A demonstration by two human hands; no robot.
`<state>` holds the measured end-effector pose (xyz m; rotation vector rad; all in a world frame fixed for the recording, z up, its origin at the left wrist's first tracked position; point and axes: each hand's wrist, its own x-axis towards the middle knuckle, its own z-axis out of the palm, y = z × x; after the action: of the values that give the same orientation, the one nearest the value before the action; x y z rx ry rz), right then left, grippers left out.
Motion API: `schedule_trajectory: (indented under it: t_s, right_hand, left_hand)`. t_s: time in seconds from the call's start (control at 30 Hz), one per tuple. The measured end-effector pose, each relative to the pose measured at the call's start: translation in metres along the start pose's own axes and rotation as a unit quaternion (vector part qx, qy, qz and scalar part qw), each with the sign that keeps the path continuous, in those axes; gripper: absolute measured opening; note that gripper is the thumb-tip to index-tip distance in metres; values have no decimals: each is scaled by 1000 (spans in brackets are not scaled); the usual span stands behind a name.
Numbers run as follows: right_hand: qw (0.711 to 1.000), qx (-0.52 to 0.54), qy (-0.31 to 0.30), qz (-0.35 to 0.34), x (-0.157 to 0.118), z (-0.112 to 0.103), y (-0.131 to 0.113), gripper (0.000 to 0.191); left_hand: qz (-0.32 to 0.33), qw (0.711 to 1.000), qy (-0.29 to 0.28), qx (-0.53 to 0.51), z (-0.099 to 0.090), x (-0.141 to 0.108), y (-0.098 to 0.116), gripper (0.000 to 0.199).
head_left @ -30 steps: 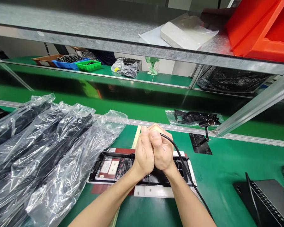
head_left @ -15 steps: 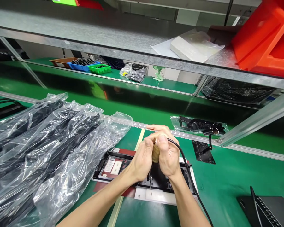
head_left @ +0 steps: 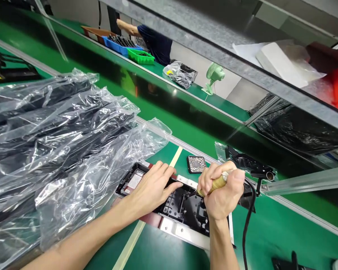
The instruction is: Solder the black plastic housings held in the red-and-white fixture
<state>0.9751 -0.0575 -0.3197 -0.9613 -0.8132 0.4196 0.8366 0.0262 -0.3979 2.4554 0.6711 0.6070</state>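
Observation:
My right hand [head_left: 224,198] is wrapped around a corded electric screwdriver [head_left: 218,183] with a yellowish, tape-like body. The tool tilts, its tip pointing down and left over a long black plastic housing [head_left: 190,210]; whether the tip touches a screw I cannot tell. My left hand [head_left: 153,183] lies across the left half of that housing, fingers stretched out, and hides part of it. White strips of a fixture [head_left: 180,229] flank the housing, over a dark red base. Just behind, a small black tray [head_left: 189,168] holds many small metal screws.
Plastic-wrapped black parts [head_left: 81,150] cover the left side. A metal shelf [head_left: 202,62] crosses above, with a slanting post [head_left: 307,182] at right. The black cord [head_left: 246,232] hangs beside my right forearm. Across the divider stand a green fan [head_left: 214,75], bins [head_left: 141,57] and another person's arm.
My hands, earlier together around the screwdriver, have separated. The left now lies on the housing; the right holds the tool tilted. The view has rotated, and the screw tray and another person's arm show.

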Motion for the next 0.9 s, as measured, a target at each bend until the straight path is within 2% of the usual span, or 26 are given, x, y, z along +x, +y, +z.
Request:
schedule_trajectory:
  t_s: [0.27, 0.53, 0.9]
  right_hand:
    - [1000, -20, -4, -14, -2, 7, -4, 49]
    - [998, -36, -39, -25, -1, -1, 0, 55]
    - [997, -53, -54, -28, -1, -2, -3, 57]
  left_hand:
    - [43, 998, -30, 28, 2, -5, -2, 34]
    - [62, 997, -29, 21, 9, -7, -6, 44]
    - [32, 998, -54, 23, 7, -5, -1, 44]
